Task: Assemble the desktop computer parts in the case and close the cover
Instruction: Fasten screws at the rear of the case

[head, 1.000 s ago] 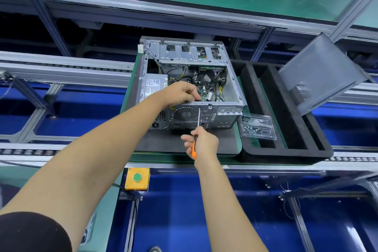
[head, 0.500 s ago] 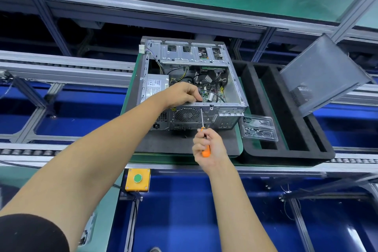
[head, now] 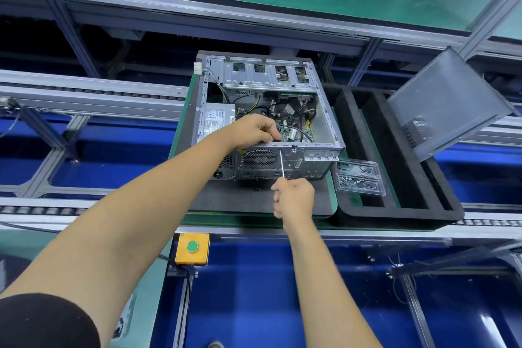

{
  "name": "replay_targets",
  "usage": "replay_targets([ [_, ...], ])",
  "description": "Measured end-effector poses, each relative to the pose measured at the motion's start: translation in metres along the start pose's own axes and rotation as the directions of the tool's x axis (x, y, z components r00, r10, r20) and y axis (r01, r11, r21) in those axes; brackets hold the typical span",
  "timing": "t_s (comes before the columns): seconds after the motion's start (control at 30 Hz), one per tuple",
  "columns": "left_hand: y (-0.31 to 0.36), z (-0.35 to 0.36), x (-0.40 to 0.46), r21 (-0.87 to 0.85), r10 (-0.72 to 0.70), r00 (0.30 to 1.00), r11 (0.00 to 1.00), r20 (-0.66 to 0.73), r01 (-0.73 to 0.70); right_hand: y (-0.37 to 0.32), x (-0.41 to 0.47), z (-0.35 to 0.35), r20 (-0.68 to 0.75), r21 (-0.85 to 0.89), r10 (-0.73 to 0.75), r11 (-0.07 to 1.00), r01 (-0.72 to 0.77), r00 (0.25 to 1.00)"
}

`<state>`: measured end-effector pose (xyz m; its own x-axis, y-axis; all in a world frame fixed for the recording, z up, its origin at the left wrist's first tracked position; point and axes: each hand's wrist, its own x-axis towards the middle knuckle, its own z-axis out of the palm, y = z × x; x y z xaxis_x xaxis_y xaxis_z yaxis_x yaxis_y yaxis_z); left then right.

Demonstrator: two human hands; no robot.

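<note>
An open grey computer case [head: 324, 110] lies on a dark foam mat [head: 226, 200], its rear panel with the fan grille facing me. Inside are a power supply [head: 217, 118], cables and a green board. My left hand [head: 254, 130] rests on the top edge of the rear panel, fingers curled over something I cannot make out. My right hand [head: 295, 198] is closed around a screwdriver [head: 281, 164]; its handle is hidden in the fist and its shaft points up at the rear panel near the top edge. The grey side cover [head: 446, 104] leans at the right.
A black foam tray [head: 395, 212] with long slots sits right of the case. A clear plastic tray of screws [head: 360, 178] lies on its near left part. A yellow box with a green button [head: 192, 247] hangs below the conveyor edge. Metal rails run left and right.
My right hand has shifted to the right and turned, so the screwdriver's orange handle is now hidden in the fist. The left hand has stayed on the case edge.
</note>
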<state>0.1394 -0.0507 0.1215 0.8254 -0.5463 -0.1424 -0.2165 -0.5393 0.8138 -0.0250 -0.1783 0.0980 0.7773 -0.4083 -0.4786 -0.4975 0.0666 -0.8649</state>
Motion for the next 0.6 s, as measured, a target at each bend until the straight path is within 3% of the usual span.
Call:
replay_targets([
  [0.03, 0.000, 0.000, 0.000, 0.001, 0.000, 1.000, 1.000, 0.003, 0.000, -0.003, 0.002, -0.005, 0.168, 0.285, 0.178, 0.933, -0.220, 0.970],
  [0.07, 0.000, 0.000, 0.000, -0.001, 0.001, 1.000, 1.000, 0.005, -0.001, -0.006, 0.002, -0.011, 0.353, 0.464, 0.280, 0.777, -0.427, 0.893],
  [0.1, 0.001, 0.000, -0.001, 0.002, 0.003, 1.000, 1.000, 0.004, -0.003, -0.008, 0.003, -0.016, 0.475, 0.548, 0.310, 0.627, -0.553, 0.823],
  [0.13, 0.001, 0.000, -0.001, 0.006, 0.007, 1.000, 1.000, 0.002, -0.007, -0.009, 0.003, -0.017, 0.535, 0.573, 0.309, 0.551, -0.607, 0.786],
  [0.17, 0.002, 0.000, -0.002, 0.008, 0.013, 1.000, 1.000, 0.001, -0.013, -0.009, 0.002, -0.017, 0.543, 0.576, 0.299, 0.547, -0.607, 0.785],
  [0.3, 0.002, 0.000, -0.002, 0.013, 0.016, 1.000, 1.000, -0.007, -0.016, -0.013, -0.005, -0.005, 0.298, 0.399, 0.280, 0.832, -0.386, 0.913],
  [0.4, 0.002, 0.000, -0.002, 0.011, 0.011, 1.000, 1.000, -0.008, -0.011, -0.006, -0.010, 0.002, -0.022, 0.070, 0.081, 0.994, -0.079, 0.996],
  [0.5, 0.002, 0.001, -0.002, 0.018, 0.014, 1.000, 1.000, -0.008, -0.013, -0.001, -0.016, 0.006, -0.181, -0.332, -0.206, 0.933, 0.137, 0.962],
  [0.6, 0.000, 0.001, -0.001, 0.012, 0.007, 1.000, 1.000, -0.012, -0.007, -0.003, -0.012, 0.011, -0.196, -0.546, -0.340, 0.817, 0.186, 0.920],
])
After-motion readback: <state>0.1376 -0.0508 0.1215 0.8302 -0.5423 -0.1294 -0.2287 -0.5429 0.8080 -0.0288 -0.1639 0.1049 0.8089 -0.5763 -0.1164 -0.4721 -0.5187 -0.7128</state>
